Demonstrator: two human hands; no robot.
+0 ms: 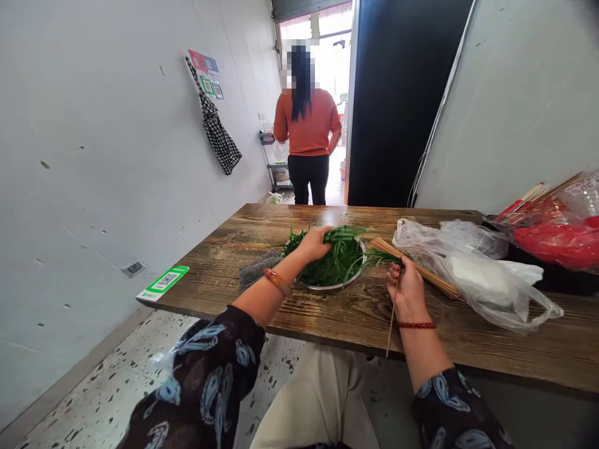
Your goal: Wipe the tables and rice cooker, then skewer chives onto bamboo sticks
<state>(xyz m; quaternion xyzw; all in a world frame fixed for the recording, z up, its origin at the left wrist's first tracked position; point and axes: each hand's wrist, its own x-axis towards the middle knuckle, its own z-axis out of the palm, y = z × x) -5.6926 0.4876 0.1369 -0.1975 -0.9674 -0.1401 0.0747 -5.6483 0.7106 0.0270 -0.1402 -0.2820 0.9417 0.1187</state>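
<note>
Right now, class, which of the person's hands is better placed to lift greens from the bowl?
Probably the left hand: it is already at the greens in the bowl. The right hand is outside the bowl, holding a thin stick and some green strands.

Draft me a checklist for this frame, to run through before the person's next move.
1. Left hand at the greens: ok, it is on the long green leaves in the bowl; finger closure, cannot tell.
2. Right hand holding a skewer: ok, the thin stick points down toward the table's near edge.
3. Leaves at the right hand fixed to that skewer: cannot tell, the fingers hide the join.
4. More skewers within reach: ok, a bundle lies just beyond the right hand.
5. Plastic bag clear of the bundle: not ok, it lies against it.
</note>
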